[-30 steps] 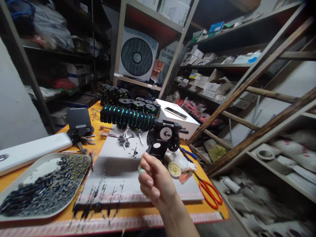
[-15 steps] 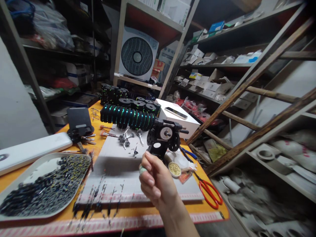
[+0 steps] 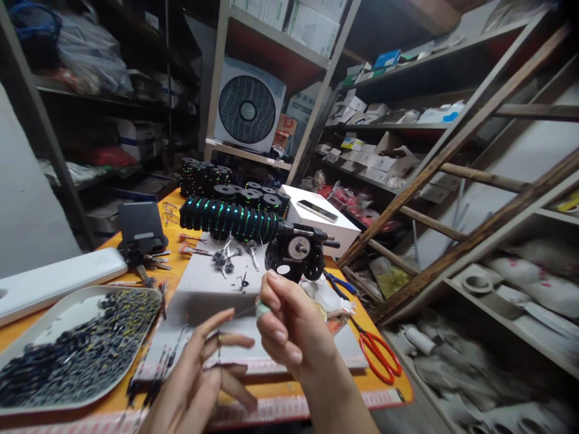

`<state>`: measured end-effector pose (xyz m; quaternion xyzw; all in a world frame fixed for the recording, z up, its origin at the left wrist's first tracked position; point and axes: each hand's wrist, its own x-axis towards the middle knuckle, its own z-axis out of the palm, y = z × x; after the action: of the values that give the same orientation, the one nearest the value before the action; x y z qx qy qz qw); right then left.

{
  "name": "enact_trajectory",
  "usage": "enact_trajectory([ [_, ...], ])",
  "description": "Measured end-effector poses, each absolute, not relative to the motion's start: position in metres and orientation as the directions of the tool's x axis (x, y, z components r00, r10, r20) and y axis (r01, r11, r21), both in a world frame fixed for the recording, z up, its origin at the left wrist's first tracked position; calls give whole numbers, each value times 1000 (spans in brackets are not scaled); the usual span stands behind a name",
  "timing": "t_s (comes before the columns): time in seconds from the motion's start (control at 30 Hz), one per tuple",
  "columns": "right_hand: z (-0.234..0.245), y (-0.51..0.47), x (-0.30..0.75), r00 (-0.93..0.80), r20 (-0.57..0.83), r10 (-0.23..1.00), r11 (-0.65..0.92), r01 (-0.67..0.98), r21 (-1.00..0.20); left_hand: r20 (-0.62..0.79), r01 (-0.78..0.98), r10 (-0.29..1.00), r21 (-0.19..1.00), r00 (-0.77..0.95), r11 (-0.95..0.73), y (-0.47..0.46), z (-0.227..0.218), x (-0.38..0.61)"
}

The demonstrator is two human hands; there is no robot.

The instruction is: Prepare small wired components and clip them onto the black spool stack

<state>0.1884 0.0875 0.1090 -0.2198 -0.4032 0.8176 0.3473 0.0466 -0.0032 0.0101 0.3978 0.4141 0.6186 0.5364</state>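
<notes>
A: Landmark?
B: The black machine (image 3: 296, 253) with the white dial. All places are given from it; its foot is partly hidden.
A: Thing in hand?
B: A thin thread (image 3: 245, 312), faintly seen in front of the machine, a little to its left. It is stretched roughly sideways, left to right, rising slightly toward the green wrap (image 3: 262, 309) on a right finger.
A: Nearer hand?
B: The thread's right end is met by the right hand (image 3: 289, 319), which is placed just in front of the machine. Contact with the machine cannot be told. The left hand (image 3: 199, 377) is held farther forward and left, with the thread's other end near its index fingertip.
A: Grip states?
B: Right grip: fingers curled in, thread apparently pinched. Left grip: fingers spread loose, nothing clearly clasped; touch on the thread cannot be told.
A: Surface?
B: Orange counter (image 3: 368, 380), partly covered by a white board (image 3: 194, 277) in front of the machine. A stack of dark discs (image 3: 230, 218) is carried sideways off its left. A tray (image 3: 85, 304) of small pieces is set front-left, red-handled scissors (image 3: 368, 337) front-right, a white box (image 3: 344, 232) behind-right.
A: Room?
B: Fan (image 3: 247, 110) behind; loaded shelves (image 3: 389, 128) and a wooden ladder (image 3: 452, 152) to the right.
</notes>
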Motion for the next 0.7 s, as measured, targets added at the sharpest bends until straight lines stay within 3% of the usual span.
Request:
enact_trajectory([
  [0.1,114,88,188,-681,-56,730,-421,-384,-822,215,-1,955,975,-206,-220,13,21,48],
  [0.17,116,88,187,-689,-48,723,-417,-380,-826,268,74,952,963,-146,-260,22,27,46],
  [0.3,117,90,189,-697,-45,716,-425,-383,-820,290,-1,956,957,-33,-291,35,30,40],
  [0.7,112,91,187,-699,-103,708,-485,-375,-790,72,-277,997,959,33,-60,19,49,46],
])
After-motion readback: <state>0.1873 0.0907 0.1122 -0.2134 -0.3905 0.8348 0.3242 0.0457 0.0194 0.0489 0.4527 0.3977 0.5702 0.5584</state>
